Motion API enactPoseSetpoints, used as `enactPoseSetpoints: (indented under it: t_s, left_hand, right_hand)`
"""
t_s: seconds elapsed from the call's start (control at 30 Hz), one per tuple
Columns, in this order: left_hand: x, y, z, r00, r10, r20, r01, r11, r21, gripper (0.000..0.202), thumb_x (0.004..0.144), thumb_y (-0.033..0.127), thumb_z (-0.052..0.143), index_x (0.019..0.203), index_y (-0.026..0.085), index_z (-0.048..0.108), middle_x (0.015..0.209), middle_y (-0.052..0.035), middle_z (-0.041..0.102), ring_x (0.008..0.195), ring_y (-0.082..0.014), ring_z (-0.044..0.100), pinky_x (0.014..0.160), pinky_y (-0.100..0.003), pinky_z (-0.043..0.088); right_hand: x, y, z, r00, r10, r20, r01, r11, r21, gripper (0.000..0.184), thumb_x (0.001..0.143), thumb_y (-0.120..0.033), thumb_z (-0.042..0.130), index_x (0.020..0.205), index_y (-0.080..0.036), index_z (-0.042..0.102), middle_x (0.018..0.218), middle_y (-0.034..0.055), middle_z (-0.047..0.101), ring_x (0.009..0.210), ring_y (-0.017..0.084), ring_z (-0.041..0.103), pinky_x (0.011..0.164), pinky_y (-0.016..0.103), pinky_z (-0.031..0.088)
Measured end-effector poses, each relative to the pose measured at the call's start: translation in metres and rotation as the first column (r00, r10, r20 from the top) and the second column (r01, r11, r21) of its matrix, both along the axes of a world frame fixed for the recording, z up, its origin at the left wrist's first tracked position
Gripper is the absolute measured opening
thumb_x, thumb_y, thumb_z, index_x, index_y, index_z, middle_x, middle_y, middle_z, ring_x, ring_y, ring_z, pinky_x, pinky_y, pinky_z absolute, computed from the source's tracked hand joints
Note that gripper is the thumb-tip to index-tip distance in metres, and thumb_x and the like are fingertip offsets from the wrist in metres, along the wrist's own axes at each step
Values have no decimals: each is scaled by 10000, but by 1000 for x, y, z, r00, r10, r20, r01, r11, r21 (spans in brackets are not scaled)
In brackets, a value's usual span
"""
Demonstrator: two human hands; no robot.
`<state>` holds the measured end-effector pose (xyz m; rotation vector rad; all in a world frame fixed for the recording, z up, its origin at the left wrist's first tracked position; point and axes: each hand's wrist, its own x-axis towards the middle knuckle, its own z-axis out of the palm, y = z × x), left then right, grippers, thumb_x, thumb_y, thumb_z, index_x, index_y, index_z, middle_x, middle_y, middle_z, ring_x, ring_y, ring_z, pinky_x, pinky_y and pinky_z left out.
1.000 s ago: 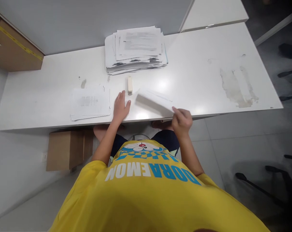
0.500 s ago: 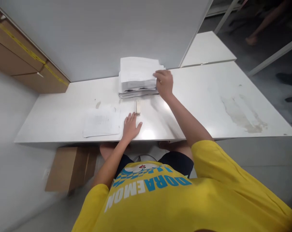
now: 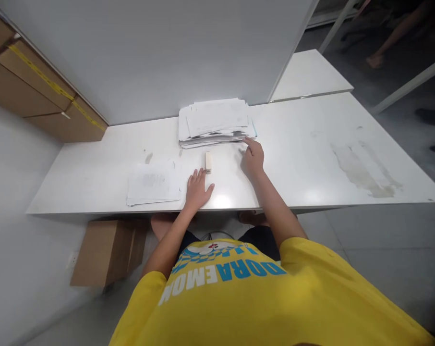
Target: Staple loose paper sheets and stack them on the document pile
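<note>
My left hand (image 3: 198, 189) lies flat on the white table with its fingers spread. Its fingertips are beside a small cream-coloured block (image 3: 208, 162) with dark marks on its near end; I cannot tell whether they touch it. Against the grey panel, a thick stack of papers (image 3: 217, 117) lies with uneven edges. At the front right corner of this stack is my right hand (image 3: 254, 154), index finger stretched out and the other fingers curled, with nothing seen in it. A thinner pile of printed sheets (image 3: 153, 185) lies left of my left hand.
The white table (image 3: 296, 158) has a stained patch (image 3: 365, 170) on its right. A grey panel (image 3: 188, 53) rises behind it. Cardboard boxes (image 3: 52, 91) stand at the far left, and another box (image 3: 95, 252) is below the table. Another person's leg (image 3: 401, 36) shows at upper right.
The lifted top sheets now lie down on the stack. My right hand has let them go and moved toward me, to the stack's front right corner. My left hand stays beside the block.
</note>
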<state>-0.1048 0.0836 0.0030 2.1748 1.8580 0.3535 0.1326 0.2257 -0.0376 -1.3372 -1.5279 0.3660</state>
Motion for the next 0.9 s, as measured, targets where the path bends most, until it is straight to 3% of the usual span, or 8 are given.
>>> enactPoseSetpoints:
  t_s: [0.07, 0.17, 0.3, 0.43, 0.57, 0.73, 0.83, 0.9]
  left_hand:
    - [1, -2, -1, 999, 5, 45, -7, 999, 43, 615, 968, 394, 427, 1512, 111, 375, 1606, -144, 362, 1536, -311, 224, 1253, -511, 224]
    - [0, -13, 5, 994, 78, 73, -90, 981, 169, 586, 956, 334, 431, 1505, 133, 397, 1573, -130, 426, 1548, -320, 175, 1265, -539, 171]
    - [-21, -31, 21, 931, 366, 1, -358, 910, 208, 697, 915, 332, 494, 1542, 86, 315, 1612, -208, 319, 1544, -400, 119, 1238, -632, 114]
    - [-54, -42, 25, 829, 557, -54, -545, 825, 148, 748, 897, 384, 532, 1524, 32, 330, 1626, -281, 211, 1507, -481, 182, 1189, -657, 222]
    - [-68, -54, 17, 832, 551, -69, -536, 830, 156, 698, 937, 435, 479, 1491, 19, 397, 1571, -290, 342, 1477, -470, 282, 1176, -621, 283]
    - [-58, -71, 12, 860, 506, -67, -486, 852, 192, 522, 962, 349, 439, 1364, 36, 557, 1499, -272, 467, 1456, -430, 359, 1148, -601, 341]
    - [-58, -76, 9, 873, 487, 9, -477, 851, 220, 396, 957, 260, 420, 1204, 67, 662, 1335, -235, 636, 1356, -361, 524, 1097, -519, 439]
    - [-63, -77, 8, 862, 500, 79, -501, 820, 279, 366, 958, 226, 389, 1122, 103, 692, 1194, -197, 719, 1231, -320, 634, 1027, -484, 502]
  right_hand:
    - [4, -17, 1, 994, -29, -101, 18, 994, -106, 441, 858, -202, 386, 1171, -188, 698, 1232, 95, 703, 1201, 236, 613, 1086, 483, 446]
    - [7, -42, 8, 985, 22, -170, -63, 969, -239, 420, 888, -269, 399, 1173, -188, 698, 1150, 92, 732, 1119, 230, 650, 1045, 471, 474]
    - [10, -70, 14, 992, 89, -87, -111, 950, -293, 404, 904, -316, 425, 1155, -184, 713, 1151, 105, 730, 1133, 248, 633, 1038, 474, 470]
    - [12, -76, 17, 994, 108, -6, -105, 951, -290, 401, 894, -307, 424, 1136, -179, 717, 1148, 114, 725, 1126, 252, 620, 1029, 478, 471]
    - [12, -73, 14, 994, 97, 43, -82, 961, -266, 406, 891, -319, 412, 1131, -180, 708, 1136, 119, 724, 1123, 256, 619, 1023, 487, 473]
    - [14, -74, 6, 994, 102, 31, -94, 976, -198, 337, 866, -345, 444, 1015, -211, 716, 1048, 130, 742, 1061, 300, 647, 975, 537, 489]
    - [16, -74, 4, 994, 112, -11, -112, 980, -165, 264, 853, -329, 474, 936, -238, 707, 1001, 152, 745, 1002, 346, 660, 913, 577, 500]
    - [16, -75, 5, 989, 150, -18, -151, 978, -146, 237, 858, -312, 479, 923, -260, 701, 1017, 142, 744, 999, 355, 667, 889, 571, 510]
